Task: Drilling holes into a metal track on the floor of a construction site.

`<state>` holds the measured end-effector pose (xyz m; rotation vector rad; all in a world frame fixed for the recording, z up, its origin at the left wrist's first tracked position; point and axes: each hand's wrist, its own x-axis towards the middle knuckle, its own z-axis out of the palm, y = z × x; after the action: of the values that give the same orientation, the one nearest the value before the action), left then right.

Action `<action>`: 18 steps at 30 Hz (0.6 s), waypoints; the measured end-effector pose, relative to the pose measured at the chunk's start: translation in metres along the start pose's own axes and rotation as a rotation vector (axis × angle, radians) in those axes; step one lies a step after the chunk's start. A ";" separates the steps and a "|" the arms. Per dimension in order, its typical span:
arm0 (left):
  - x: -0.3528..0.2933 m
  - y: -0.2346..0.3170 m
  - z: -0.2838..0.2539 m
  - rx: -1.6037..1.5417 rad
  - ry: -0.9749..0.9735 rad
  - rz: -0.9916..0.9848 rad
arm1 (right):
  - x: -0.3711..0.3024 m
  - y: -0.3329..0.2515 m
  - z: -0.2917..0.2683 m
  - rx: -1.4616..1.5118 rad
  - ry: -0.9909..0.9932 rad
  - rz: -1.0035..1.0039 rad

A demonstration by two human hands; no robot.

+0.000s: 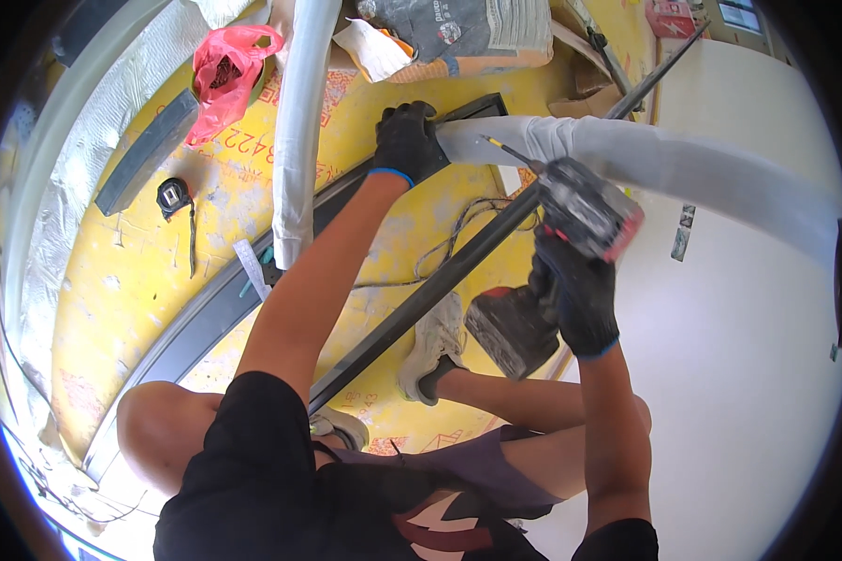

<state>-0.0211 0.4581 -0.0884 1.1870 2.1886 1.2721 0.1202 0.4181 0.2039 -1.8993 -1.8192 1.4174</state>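
Note:
My right hand point(578, 285), in a black glove, grips a cordless drill point(585, 208) by its handle. The drill's slim bit point(505, 147) points up and left, passing over a white film-wrapped bar point(608, 150). My left hand point(409, 145), gloved in black with a blue cuff, is closed over a dark metal frame point(332, 201) beside the wrapped bar's left end. Its palm and what lies beneath are hidden. A long dark bar point(430, 294) slants between my arms, below the drill bit.
A tape measure point(173, 197), a grey block point(147, 154) and a pink plastic bag point(229, 79) lie on the yellow floor at left. Another wrapped bar point(299, 131) stands nearer the middle. A large sack point(496, 37) sits at the far side; a cable point(449, 245) curls near the frame.

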 end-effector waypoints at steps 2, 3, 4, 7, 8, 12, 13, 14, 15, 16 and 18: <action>-0.001 0.014 -0.002 -0.595 0.366 -0.152 | -0.011 0.001 -0.011 0.082 -0.008 -0.014; -0.005 0.033 -0.010 -1.119 0.220 -0.445 | -0.020 -0.001 -0.021 0.114 0.027 -0.019; -0.013 0.052 -0.026 -1.390 0.089 -0.515 | -0.027 -0.002 -0.029 0.151 0.058 -0.026; -0.040 0.087 -0.090 -1.960 -0.279 -0.639 | -0.042 -0.005 -0.035 0.213 -0.017 0.002; -0.046 0.096 -0.098 -1.955 -0.276 -0.632 | -0.047 -0.006 -0.035 0.258 -0.023 0.037; -0.056 0.119 -0.105 -2.045 -0.252 -0.543 | -0.059 -0.001 -0.044 0.281 -0.005 0.030; -0.054 0.118 -0.110 -1.869 -0.306 -0.445 | -0.061 -0.001 -0.045 0.276 -0.009 0.025; -0.053 0.115 -0.115 -1.690 -0.352 -0.350 | -0.062 -0.002 -0.046 0.282 -0.043 0.047; -0.052 0.110 -0.116 -1.688 -0.346 -0.345 | -0.063 -0.002 -0.048 0.291 -0.078 0.067; -0.051 0.103 -0.117 -1.671 -0.321 -0.300 | -0.065 0.000 -0.048 0.291 -0.085 0.060; -0.049 0.096 -0.126 -1.639 -0.281 -0.247 | -0.067 0.006 -0.048 0.305 0.030 -0.023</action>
<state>-0.0259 0.3733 0.0541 0.2954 0.5012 1.8553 0.1703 0.3829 0.2599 -1.7308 -1.5034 1.5462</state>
